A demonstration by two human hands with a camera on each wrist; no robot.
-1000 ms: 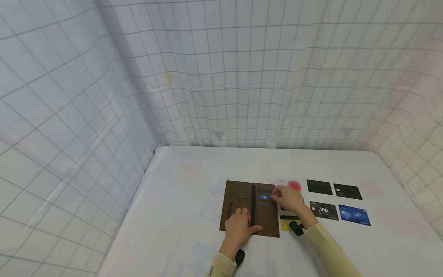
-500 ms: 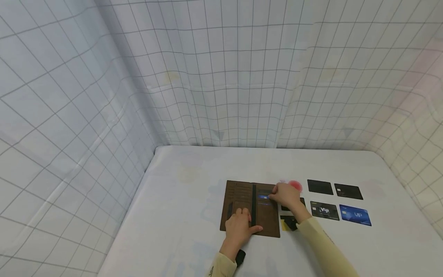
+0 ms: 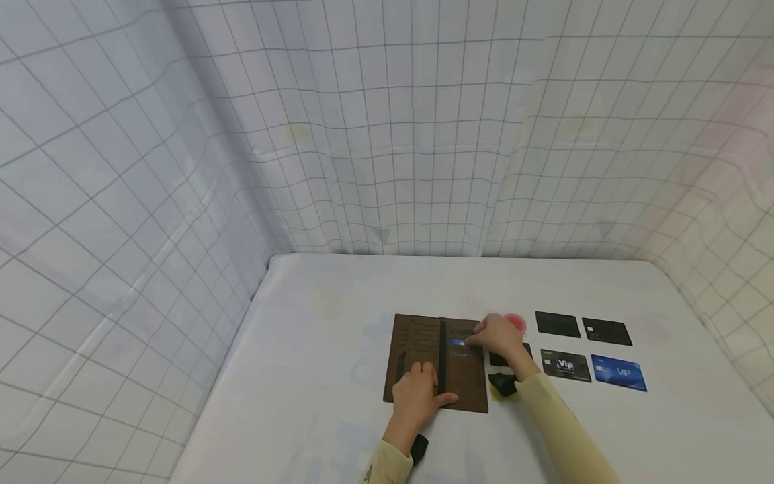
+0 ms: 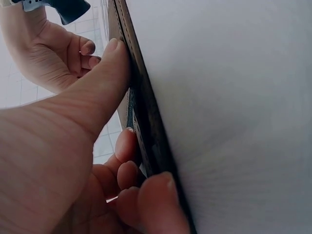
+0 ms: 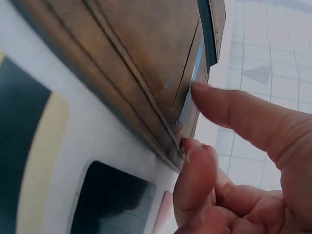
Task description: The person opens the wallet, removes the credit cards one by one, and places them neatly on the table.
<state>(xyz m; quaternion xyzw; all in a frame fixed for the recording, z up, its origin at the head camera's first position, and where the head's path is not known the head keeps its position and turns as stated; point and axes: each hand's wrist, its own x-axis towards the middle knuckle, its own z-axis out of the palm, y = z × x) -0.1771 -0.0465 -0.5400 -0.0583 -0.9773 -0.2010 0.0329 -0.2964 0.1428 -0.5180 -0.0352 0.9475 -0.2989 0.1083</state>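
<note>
A brown bifold wallet (image 3: 465, 386) lies spread flat on the table, a dark strap (image 3: 442, 356) running down its middle. My left hand (image 3: 414, 395) rests on its lower part, fingers bent, thumb out to the side; in the left wrist view the thumb (image 4: 114, 58) and fingertips press along the wallet. At the right half, a blue card (image 3: 457, 341) sits largely inside a slot, with a strip showing. My right hand (image 3: 500, 339) is over the wallet's right edge. In the right wrist view its thumb tip touches the blue card's strip (image 5: 195, 66), while the other fingers are curled beside the edge.
To the right lie two black cards (image 3: 557, 324) (image 3: 607, 331), a dark Vip card (image 3: 566, 365) and a blue VIP card (image 3: 619, 372). Under my right arm are a partly covered dark card (image 3: 498, 359), a yellow item (image 3: 497, 394) and a pinkish-red round print (image 3: 516, 323).
My right hand has shifted slightly left and up along the wallet's right edge, its thumb over more of the blue card. My left hand has stayed in place.
</note>
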